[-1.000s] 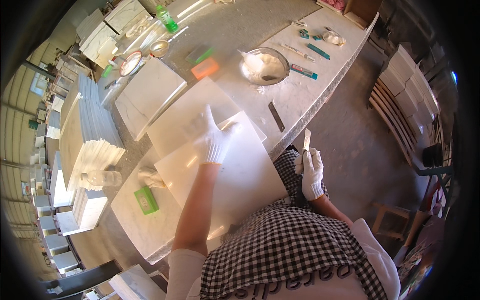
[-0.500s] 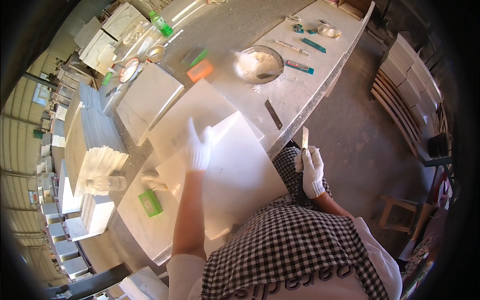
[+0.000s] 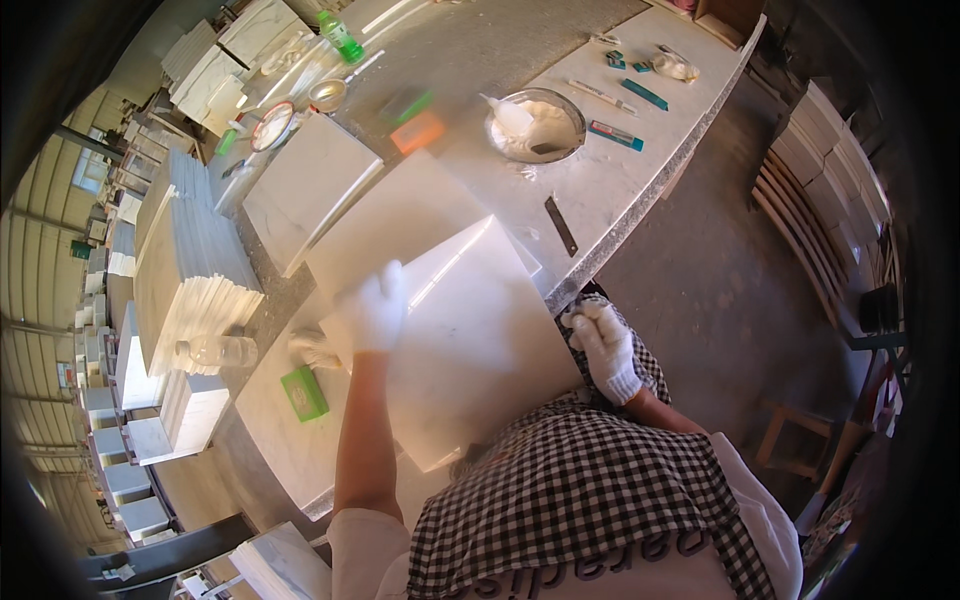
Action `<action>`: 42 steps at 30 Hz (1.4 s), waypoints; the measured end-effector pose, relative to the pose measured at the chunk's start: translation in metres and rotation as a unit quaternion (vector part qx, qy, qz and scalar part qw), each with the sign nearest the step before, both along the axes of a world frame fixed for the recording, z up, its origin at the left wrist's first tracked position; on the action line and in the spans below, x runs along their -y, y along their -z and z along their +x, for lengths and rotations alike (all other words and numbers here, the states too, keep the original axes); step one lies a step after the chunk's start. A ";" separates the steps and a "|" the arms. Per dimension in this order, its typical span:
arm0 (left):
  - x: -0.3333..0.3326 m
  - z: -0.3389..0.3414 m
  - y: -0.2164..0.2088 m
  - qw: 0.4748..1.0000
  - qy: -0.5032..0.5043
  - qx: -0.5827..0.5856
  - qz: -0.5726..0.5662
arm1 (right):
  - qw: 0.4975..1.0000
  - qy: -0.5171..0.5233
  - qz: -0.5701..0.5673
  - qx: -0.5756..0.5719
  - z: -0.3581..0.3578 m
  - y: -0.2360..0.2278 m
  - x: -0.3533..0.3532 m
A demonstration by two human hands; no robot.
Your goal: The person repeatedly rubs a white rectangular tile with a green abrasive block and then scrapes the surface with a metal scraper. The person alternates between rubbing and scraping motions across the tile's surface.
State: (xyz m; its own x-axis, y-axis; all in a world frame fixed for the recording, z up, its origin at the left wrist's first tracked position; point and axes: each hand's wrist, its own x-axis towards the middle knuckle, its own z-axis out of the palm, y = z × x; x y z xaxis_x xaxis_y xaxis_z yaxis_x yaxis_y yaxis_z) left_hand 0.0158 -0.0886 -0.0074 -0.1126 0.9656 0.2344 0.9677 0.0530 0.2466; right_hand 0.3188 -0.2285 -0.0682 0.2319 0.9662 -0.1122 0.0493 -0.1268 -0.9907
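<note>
A white marble tile (image 3: 470,330) lies in front of me over another pale slab (image 3: 400,205). My left hand (image 3: 375,305), in a white glove, is at the tile's left edge; its fingers are smeared by motion. By the tile's right corner, at the table's edge, my gloved right hand (image 3: 605,350) is closed. The narrow flat blade that stuck up from it earlier is mostly hidden now. Past the tile lie a dark metal strip (image 3: 561,225) and a bowl of white paste (image 3: 535,127) with a white scoop in it.
A green box (image 3: 303,393) and a crumpled pale glove-like thing (image 3: 313,350) sit left of the tile. Farther off are an orange block (image 3: 417,133), a green bottle (image 3: 341,37) and teal packs (image 3: 645,94). Stacked slabs (image 3: 190,260) stand at left, more stacks (image 3: 830,165) at right.
My left hand has slid nearer to me along the tile's left edge, its fingers no longer spread. The right hand has turned and moved toward the tile's corner, so the blade no longer points up.
</note>
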 end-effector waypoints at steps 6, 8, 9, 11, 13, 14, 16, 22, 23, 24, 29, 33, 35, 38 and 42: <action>-0.004 -0.007 0.014 0.999 0.026 -0.001 0.042 | 0.963 -0.107 0.150 0.198 -0.024 -0.011 -0.025; -0.004 -0.009 0.020 0.997 0.037 -0.027 0.069 | 0.947 -0.125 0.161 0.249 -0.037 -0.011 -0.036; -0.005 -0.010 0.022 0.994 0.039 -0.047 0.085 | 0.940 -0.146 0.168 0.258 -0.043 -0.010 -0.042; -0.006 -0.012 0.026 0.991 0.056 -0.049 0.113 | 0.924 -0.197 0.145 0.292 -0.063 -0.006 -0.046; -0.006 -0.012 0.026 0.988 0.065 -0.056 0.126 | 0.843 -0.267 0.176 0.432 -0.076 -0.003 -0.050; -0.005 -0.012 0.026 0.988 0.067 -0.059 0.125 | 0.870 -0.283 0.118 0.385 -0.079 -0.002 -0.050; -0.005 -0.011 0.025 0.988 0.068 -0.045 0.132 | 0.894 -0.317 0.040 0.313 -0.080 -0.007 -0.055; 0.001 -0.008 0.033 0.994 0.046 0.035 0.090 | 0.829 -0.263 0.309 0.386 -0.037 -0.064 -0.149; 0.000 -0.009 0.033 0.994 0.055 0.013 0.097 | 0.819 -0.288 0.301 0.395 -0.031 -0.078 -0.171; 0.000 -0.010 0.034 0.993 0.063 -0.010 0.102 | 0.797 -0.322 0.303 0.411 -0.030 -0.090 -0.192; 0.000 -0.008 0.025 0.993 0.062 -0.017 0.103 | 0.642 -0.506 0.251 0.519 -0.053 -0.121 -0.262; 0.001 -0.003 0.012 0.992 0.057 0.000 0.109 | 0.590 -0.589 0.287 0.473 -0.075 -0.113 -0.285; 0.002 -0.002 0.007 0.993 0.053 0.012 0.107 | 0.572 -0.605 0.299 0.466 -0.083 -0.106 -0.290; 0.002 0.000 0.005 0.994 0.047 0.031 0.097 | 0.538 -0.611 0.323 0.483 -0.093 -0.097 -0.291; 0.000 0.000 0.008 0.991 0.046 0.031 0.120 | 0.549 -0.616 0.320 0.465 -0.099 -0.092 -0.289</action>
State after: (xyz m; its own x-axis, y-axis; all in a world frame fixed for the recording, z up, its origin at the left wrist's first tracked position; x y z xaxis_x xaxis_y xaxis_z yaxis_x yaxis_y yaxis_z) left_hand 0.0154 -0.0889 -0.0150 -0.0487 0.8898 0.4538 0.9484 -0.1013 0.3005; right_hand 0.2196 0.0605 0.0236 -0.9733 0.2252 -0.0451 0.2285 0.9306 -0.2859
